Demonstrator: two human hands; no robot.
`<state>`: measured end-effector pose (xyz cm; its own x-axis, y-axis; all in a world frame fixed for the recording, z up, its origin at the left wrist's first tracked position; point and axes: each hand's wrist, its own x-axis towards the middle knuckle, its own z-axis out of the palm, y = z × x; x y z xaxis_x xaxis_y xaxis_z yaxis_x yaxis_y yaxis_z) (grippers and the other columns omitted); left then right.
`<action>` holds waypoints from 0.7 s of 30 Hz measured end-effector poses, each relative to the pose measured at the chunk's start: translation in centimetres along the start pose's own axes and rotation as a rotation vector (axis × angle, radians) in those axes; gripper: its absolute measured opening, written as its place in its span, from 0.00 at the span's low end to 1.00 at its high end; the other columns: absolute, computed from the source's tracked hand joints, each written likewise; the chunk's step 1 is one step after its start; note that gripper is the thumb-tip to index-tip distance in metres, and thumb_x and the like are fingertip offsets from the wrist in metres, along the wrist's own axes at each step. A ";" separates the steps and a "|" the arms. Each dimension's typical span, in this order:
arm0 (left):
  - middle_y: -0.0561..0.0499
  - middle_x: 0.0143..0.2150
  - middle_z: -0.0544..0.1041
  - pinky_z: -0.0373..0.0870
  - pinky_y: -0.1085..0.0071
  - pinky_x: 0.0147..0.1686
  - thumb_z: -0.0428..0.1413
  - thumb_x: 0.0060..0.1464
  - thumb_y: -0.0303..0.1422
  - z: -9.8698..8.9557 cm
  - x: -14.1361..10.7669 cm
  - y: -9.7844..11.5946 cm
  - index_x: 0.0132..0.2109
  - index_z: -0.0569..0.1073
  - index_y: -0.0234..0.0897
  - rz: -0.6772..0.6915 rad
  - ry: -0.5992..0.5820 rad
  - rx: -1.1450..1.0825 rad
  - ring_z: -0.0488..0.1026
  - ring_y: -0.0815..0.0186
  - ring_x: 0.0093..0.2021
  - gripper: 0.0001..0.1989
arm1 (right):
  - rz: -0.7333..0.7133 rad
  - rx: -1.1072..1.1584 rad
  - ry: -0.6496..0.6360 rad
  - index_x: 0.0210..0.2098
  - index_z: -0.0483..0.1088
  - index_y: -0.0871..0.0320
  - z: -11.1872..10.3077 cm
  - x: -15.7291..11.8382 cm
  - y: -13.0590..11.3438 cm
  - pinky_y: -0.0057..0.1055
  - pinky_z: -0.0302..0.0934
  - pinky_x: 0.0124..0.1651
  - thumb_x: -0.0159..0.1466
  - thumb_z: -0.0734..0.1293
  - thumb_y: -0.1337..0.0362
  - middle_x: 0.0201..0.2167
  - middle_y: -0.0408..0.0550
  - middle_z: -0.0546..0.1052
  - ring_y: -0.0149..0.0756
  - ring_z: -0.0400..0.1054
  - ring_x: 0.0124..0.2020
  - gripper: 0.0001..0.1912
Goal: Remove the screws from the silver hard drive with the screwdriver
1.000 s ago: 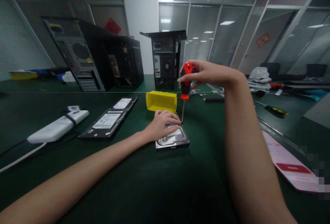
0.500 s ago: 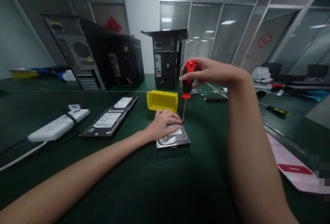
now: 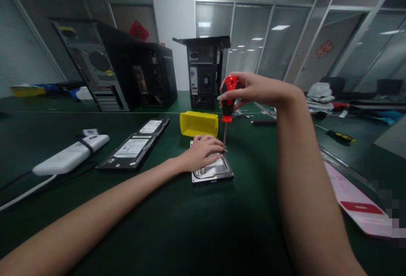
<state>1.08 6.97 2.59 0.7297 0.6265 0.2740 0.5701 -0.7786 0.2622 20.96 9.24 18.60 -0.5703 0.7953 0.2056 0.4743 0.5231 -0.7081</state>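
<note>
A silver hard drive (image 3: pixel 218 171) lies on the dark green table in front of a yellow bin (image 3: pixel 199 124). My left hand (image 3: pixel 203 152) rests flat across the drive's upper left part, fingers stretched out and pointing right. My right hand (image 3: pixel 236 91) grips the red and black handle of a screwdriver (image 3: pixel 227 118) from above. The screwdriver stands nearly upright, its tip at the drive's upper right edge beside my left fingertips. The exact contact of the tip is too small to make out.
Two more hard drives (image 3: pixel 133 147) and a white power strip (image 3: pixel 71 154) lie on the left. Computer cases (image 3: pixel 206 73) stand behind. Another screwdriver (image 3: pixel 341 136) and a pink and white board (image 3: pixel 355 200) lie on the right.
My right hand and the screwdriver have shifted slightly left, and the shaft stands a little more upright. My left hand stays on the drive.
</note>
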 end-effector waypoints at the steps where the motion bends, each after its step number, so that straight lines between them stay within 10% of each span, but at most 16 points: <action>1: 0.47 0.60 0.72 0.52 0.56 0.54 0.47 0.67 0.38 0.0 0.0 -0.1 0.56 0.73 0.43 -0.002 -0.015 0.004 0.63 0.54 0.61 0.16 | 0.002 -0.002 0.000 0.37 0.64 0.55 0.0 0.0 0.0 0.29 0.75 0.35 0.52 0.75 0.61 0.40 0.47 0.77 0.41 0.75 0.46 0.19; 21: 0.49 0.59 0.73 0.52 0.55 0.55 0.49 0.66 0.39 -0.3 0.3 -0.3 0.55 0.75 0.45 -0.042 -0.040 -0.096 0.64 0.52 0.61 0.16 | 0.000 -0.031 0.000 0.36 0.65 0.55 -0.1 0.2 0.0 0.28 0.75 0.34 0.53 0.76 0.60 0.38 0.47 0.76 0.39 0.75 0.43 0.18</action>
<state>0.97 7.42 2.86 0.7216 0.6551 0.2239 0.5633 -0.7436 0.3602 20.92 9.43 18.68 -0.5700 0.7955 0.2057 0.4952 0.5324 -0.6865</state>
